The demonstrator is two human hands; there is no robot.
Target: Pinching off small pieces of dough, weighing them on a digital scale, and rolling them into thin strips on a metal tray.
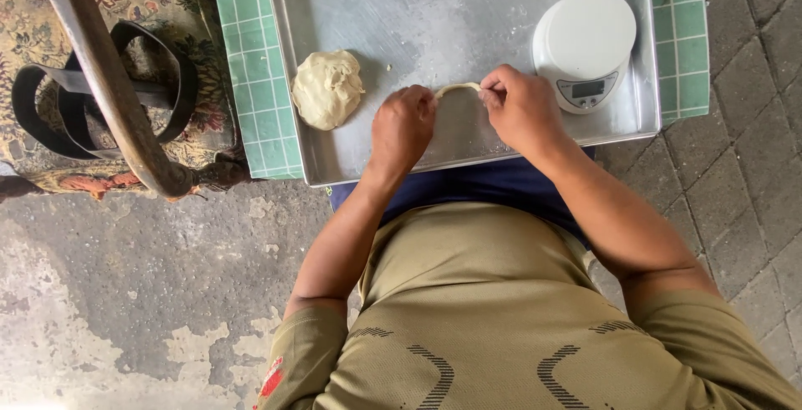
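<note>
A wide metal tray (468, 17) fills the upper middle of the frame, resting on a green-tiled counter (251, 59) whose edges show to the tray's left and right. At the upper left, a flowered cushion (50, 34) carries a black strap (50, 118), and a rusty pipe (109, 84) slants across them. Grey paving (752, 168) runs down the right side, worn concrete (125, 293) across the lower left. On the tray's upper right stands a white kitchen scale (585, 43), just beside the right hand. On the tray's left lies a lump of pale dough (327, 88), apart from the left hand, with nothing between them.

Over the tray's near edge, centre frame, the left hand (403, 126) and right hand (522, 109) each have their fingers curled closed, pinching one end of a thin strip of dough (458, 88) that arches between them just above the tray.
</note>
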